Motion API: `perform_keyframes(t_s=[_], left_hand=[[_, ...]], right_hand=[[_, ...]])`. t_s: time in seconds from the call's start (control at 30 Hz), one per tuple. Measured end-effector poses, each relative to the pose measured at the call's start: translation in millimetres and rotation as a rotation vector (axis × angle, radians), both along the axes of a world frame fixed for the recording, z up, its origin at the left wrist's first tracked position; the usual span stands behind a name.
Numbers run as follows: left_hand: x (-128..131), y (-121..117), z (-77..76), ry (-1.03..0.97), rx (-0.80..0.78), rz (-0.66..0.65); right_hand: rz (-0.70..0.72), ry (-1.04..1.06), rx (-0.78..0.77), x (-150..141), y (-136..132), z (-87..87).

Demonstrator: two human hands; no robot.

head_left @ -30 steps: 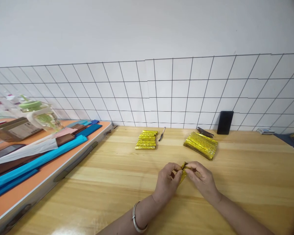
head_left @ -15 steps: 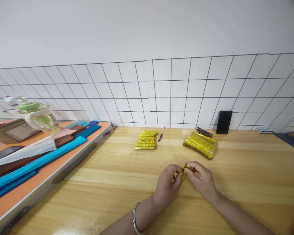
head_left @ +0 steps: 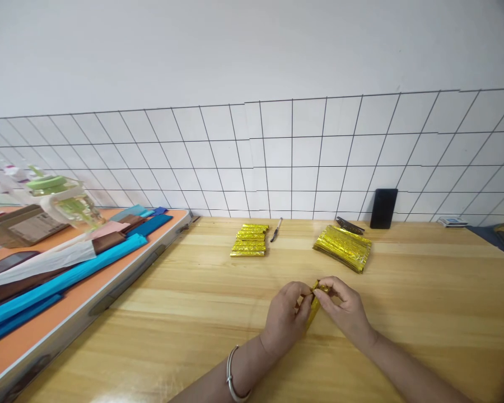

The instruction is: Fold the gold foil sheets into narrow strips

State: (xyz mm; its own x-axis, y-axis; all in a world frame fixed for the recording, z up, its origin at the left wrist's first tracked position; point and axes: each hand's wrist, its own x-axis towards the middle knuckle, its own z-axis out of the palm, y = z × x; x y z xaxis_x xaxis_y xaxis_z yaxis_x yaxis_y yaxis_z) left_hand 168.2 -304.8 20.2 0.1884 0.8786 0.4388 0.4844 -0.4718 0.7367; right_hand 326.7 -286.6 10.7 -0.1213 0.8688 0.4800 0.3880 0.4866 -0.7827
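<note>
Both of my hands meet over the middle of the wooden table (head_left: 193,313). My left hand (head_left: 286,318), with a silver bangle on its wrist, and my right hand (head_left: 344,310) each pinch one small folded piece of gold foil (head_left: 313,307) between fingertips. The foil piece stands tilted between the two hands, just above the tabletop. Farther back lies a neat row of folded gold foil strips (head_left: 249,240). To its right sits a loose stack of flat gold foil sheets (head_left: 343,247).
A pen (head_left: 276,229) lies beside the folded strips. A dark clip (head_left: 350,225) and an upright black phone (head_left: 383,208) stand near the wire grid at the wall. On the left, an orange table (head_left: 46,330) carries rolls of blue, brown and white paper, a box and a green-lidded bottle (head_left: 63,198).
My fingers have shifted slightly on the gold foil piece, which now hangs a little lower between my hands. Everything else on the table stays put.
</note>
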Motion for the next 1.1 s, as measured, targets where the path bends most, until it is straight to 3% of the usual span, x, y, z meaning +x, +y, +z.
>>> perform_keyframes(t_s=[0.27, 0.43, 0.63, 0.87, 1.1], left_hand=[[1.2, 2.8, -4.9, -0.086, -0.090, 0.012], [1.1, 7.3, -12.3, -0.071, -0.004, 0.013], [-3.8, 9.5, -8.8, 0.020, 0.043, 0.011], [-7.1, 9.2, -7.4, 0.106, 0.085, 0.050], [-8.2, 9.7, -6.1, 0.165, 0.120, 0.103]], right_hand=[[0.026, 0.009, -0.011, -2.8, -2.4, 2.0], [0.045, 0.017, -0.028, -5.0, -2.5, 3.1], [0.123, -0.010, -0.034, -3.9, -2.8, 6.2], [0.085, 0.039, -0.250, -0.7, -0.3, -5.3], [0.239, 0.112, -0.282, 0.7, -2.7, 1.4]])
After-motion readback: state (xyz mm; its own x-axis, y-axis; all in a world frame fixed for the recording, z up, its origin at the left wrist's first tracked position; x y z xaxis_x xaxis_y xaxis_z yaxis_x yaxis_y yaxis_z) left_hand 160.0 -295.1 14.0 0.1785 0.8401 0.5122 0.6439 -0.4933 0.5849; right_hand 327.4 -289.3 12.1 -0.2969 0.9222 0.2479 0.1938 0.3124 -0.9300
